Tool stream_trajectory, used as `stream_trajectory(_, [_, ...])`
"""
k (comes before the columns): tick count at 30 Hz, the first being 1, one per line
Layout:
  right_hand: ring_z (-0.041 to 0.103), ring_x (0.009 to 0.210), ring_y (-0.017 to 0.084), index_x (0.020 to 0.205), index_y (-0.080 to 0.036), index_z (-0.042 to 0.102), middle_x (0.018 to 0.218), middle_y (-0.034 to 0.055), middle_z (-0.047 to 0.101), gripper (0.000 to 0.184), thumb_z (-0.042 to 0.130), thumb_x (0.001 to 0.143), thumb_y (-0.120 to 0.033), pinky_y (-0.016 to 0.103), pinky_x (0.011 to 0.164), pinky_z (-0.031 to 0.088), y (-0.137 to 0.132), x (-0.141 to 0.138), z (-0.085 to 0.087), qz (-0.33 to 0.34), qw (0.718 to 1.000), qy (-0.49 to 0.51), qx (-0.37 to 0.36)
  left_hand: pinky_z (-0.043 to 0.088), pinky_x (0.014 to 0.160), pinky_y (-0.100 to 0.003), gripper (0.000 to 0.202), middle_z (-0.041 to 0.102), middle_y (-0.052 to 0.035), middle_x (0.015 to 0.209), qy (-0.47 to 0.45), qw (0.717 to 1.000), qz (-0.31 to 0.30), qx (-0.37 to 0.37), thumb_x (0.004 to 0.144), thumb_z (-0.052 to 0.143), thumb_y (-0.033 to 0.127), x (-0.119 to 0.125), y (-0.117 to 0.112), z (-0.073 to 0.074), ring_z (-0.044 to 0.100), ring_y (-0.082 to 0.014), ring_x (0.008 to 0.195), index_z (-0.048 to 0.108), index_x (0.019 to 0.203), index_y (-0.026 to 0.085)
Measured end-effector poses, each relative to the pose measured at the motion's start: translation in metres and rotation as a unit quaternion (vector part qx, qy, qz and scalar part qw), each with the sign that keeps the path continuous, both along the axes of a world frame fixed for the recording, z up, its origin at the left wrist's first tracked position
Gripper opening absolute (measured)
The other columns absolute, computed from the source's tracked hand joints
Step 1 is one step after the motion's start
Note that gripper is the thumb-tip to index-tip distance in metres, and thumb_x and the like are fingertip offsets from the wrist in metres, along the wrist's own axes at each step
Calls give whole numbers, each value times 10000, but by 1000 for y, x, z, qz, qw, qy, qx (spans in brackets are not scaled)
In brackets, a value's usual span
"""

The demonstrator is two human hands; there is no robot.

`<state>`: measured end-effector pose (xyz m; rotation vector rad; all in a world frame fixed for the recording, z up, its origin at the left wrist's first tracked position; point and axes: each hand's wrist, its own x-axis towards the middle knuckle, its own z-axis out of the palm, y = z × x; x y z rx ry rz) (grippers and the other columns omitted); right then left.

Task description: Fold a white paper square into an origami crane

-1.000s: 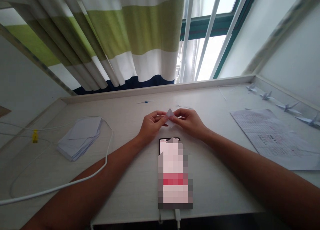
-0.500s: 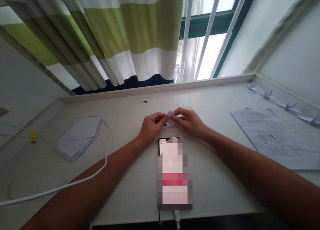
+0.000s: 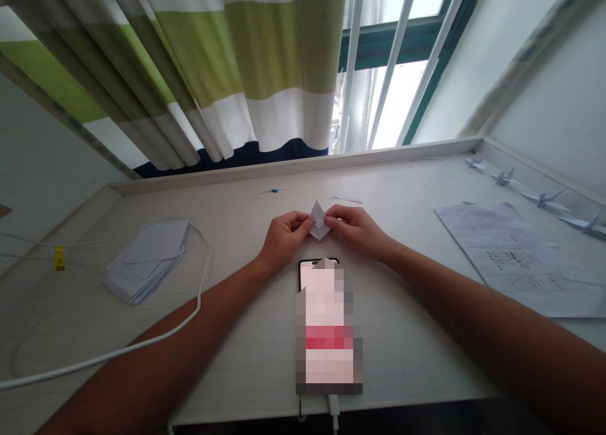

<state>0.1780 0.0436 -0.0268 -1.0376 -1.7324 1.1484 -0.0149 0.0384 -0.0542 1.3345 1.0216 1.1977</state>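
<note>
- Has a white charging cable (image 3: 334, 405) at the near edge of the white desk (image 3: 246, 353), plugged into the lower end of a phone (image 3: 327, 324) with a largely pixelated screen.
- Has a white cord (image 3: 142, 343) looping across at left, passing over the left forearm.
- Holds a small folded paper (image 3: 319, 221) just beyond the phone's top end, between the two hands; cannot tell whether touching the desk.
- Pinches its left edge between thumb and fingers of the left hand (image 3: 288, 236), with no gap beyond the paper's thickness.
- Pinches its right edge likewise with the right hand (image 3: 351, 225), thumb tip near the left thumb but apart.
- Shows a kite-like shape between the thumbs: one point above the fingertips, one below.
- Has a stack of paper (image 3: 146, 258) well to the left, a written sheet (image 3: 511, 258) well to the right.
- Has a thin white strip (image 3: 348, 200) and a slim piece with a blue middle (image 3: 274, 190) behind the hands.
- Ends with folded paper birds (image 3: 543, 199) along the right ledge, then a striped curtain (image 3: 279, 56) and window bars (image 3: 392, 62).
</note>
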Motion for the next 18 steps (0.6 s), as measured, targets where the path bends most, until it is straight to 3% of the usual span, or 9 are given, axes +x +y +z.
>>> stream_trajectory(3, [636,818,198,856,-158,741,869,57,739,248,567,896,-331,320,788,493,0,1,1,-2,1000,7,-4,596,769,-322,375,784,-65,823,-24,1000,-2,-15,771,829,476,0,0,1,726,-185,747,765,907,132])
stream_trajectory(6, [618,792,191,817,-153,729,829,53,717,323,537,936,-384,320,774,477,-1,1,2,-6,1000,4,4,604,760,-327,384,782,-64,815,-27,999,-6,-21,767,832,482,0,-1,3,724,-183,738,769,908,130])
stream_trajectory(10, [629,762,194,822,-159,736,810,54,721,370,669,882,-517,315,711,483,-1,-1,0,-21,1000,1,-7,592,725,-304,392,773,-57,786,-30,999,-8,-28,752,845,486,1,-2,5,715,-179,733,774,900,131])
stream_trajectory(18, [652,742,201,805,-167,729,815,62,730,346,756,813,-512,314,666,494,-1,0,-3,-21,1000,6,-21,520,696,-255,387,773,-60,816,-31,998,-52,-35,728,877,465,2,-2,5,690,-155,733,749,870,128])
